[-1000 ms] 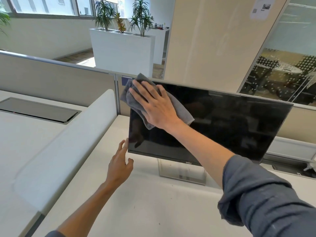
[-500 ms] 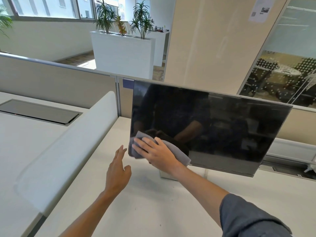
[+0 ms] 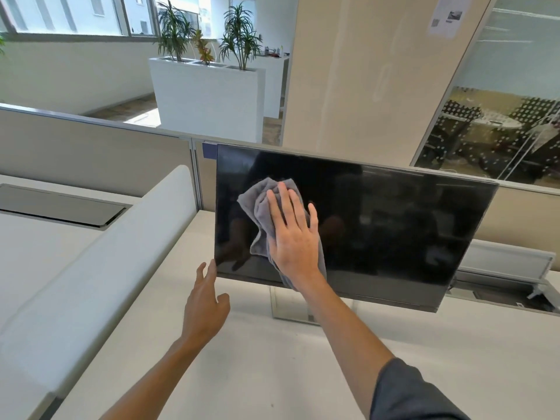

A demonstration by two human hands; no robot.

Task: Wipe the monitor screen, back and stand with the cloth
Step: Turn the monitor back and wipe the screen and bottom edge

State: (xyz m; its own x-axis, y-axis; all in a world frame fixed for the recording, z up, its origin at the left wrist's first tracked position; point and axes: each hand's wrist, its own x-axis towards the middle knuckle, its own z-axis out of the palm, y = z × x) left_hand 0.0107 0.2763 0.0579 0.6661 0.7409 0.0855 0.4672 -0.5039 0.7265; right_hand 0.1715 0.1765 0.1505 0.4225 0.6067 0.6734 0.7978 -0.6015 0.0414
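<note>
Step in hand, by my read: wiping the screen; back and stand look not yet done.

Left to right:

- Padded white divider [image 3: 100,262] and a dark flush hatch [image 3: 60,204] sit left on the worktop [image 3: 272,374], well apart from the job.
- Left hand [image 3: 206,301]: fingers straight and relaxed, holding nothing, fingertips at or just touching the monitor [image 3: 394,225]'s lower left corner. Cannot tell if there is real contact. Best used as a brace there, since the panel looks tilted and would likely rock on its stand [image 3: 291,307] under pressure.
- Cloth [image 3: 257,207]: grey, bunched, flat against the left part of the screen. Right hand [image 3: 292,234] lies over it, fingers straight and spread, palm pressing, not gripping.
- To do it well: keep the palm flat, light even pressure, overlapping passes toward the right edge. The right two thirds remain to cover. Refold the cloth, as the bunching gives uneven contact, and a loose tail hangs below the wrist.
- Glossy screen shows reflections; smears are hard to judge from here.

In the way: the partition wall [image 3: 91,147] stands close behind the monitor, so reach to the back looks tight and the monitor likely needs swivelling. Planters [image 3: 209,89] and a glass-walled room [image 3: 500,131] lie beyond, no concern.
</note>
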